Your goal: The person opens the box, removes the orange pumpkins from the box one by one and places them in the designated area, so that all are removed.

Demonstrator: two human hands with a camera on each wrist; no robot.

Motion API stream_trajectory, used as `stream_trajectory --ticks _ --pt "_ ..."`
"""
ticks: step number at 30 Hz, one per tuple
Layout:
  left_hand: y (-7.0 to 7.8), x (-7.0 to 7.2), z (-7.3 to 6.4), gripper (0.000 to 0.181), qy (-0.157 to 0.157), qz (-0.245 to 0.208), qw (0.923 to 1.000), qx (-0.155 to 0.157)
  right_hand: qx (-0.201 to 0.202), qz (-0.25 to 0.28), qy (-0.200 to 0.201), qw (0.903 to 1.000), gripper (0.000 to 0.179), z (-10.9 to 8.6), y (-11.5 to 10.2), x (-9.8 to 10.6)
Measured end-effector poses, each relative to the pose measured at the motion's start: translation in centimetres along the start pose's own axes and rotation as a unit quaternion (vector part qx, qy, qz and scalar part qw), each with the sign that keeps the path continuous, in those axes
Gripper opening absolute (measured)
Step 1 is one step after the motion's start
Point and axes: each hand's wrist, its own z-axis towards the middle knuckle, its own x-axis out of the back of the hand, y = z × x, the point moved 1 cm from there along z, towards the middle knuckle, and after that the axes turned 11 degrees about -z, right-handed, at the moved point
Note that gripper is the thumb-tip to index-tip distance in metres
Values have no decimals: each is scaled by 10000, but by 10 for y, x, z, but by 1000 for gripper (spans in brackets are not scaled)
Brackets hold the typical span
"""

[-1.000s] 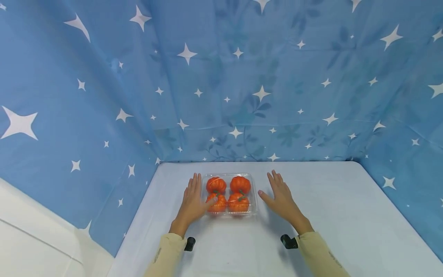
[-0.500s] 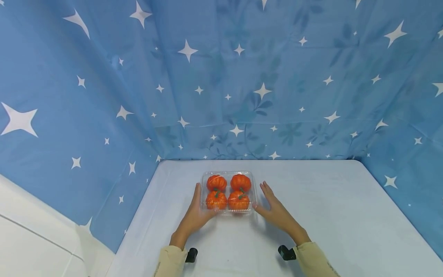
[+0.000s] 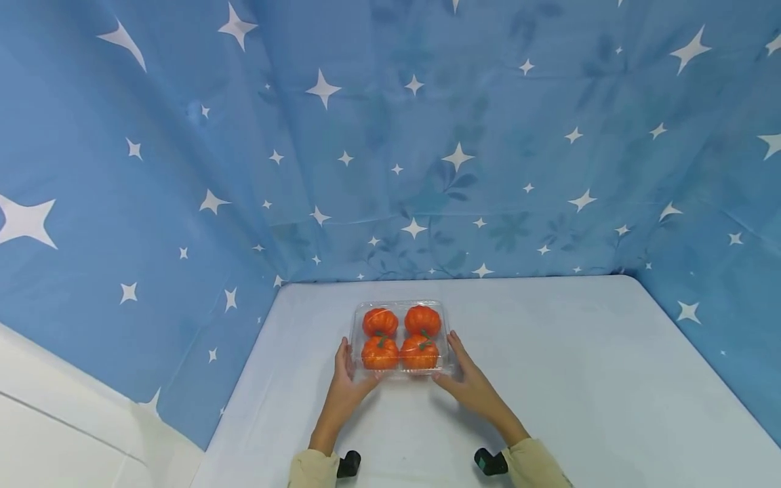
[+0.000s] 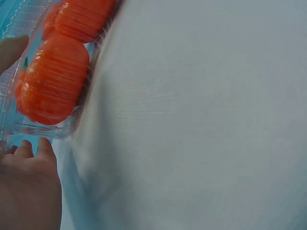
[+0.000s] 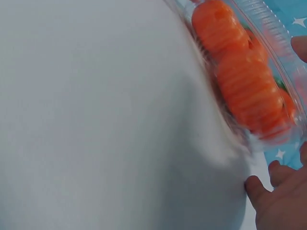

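This looks like a small screened-off booth, a work corner closed in by fabric. Blue cloth (image 3: 390, 129), printed with white stars (image 3: 459, 157) and faint leafy sprigs (image 3: 460, 181), hangs along the far side and down both flanks, its folds and creases showing (it looks much like a curtain). It borders a white table (image 3: 579, 366) with rounded far corners. At lower left, a pale panel (image 3: 67, 400) with a dark seam shows beside the cloth. Whether a home, a lab or an office lies around it cannot be told.
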Motion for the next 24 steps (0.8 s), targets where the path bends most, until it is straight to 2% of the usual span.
stream_trajectory --ticks 4,10,19,24 --pt "-3 1 -1 114 -50 -201 9998 -69 -108 333 149 9993 103 1 -4 -11" --pt "-4 0 -2 114 -77 -182 9998 -52 -141 727 333 9967 106 0 -6 -23" --pt "-9 -3 -5 108 60 -158 9996 -213 -218 922 546 9940 108 1 -4 -31" --pt "-11 -6 -5 100 136 -213 9989 -390 -118 1120 705 9911 106 2 -6 -34"
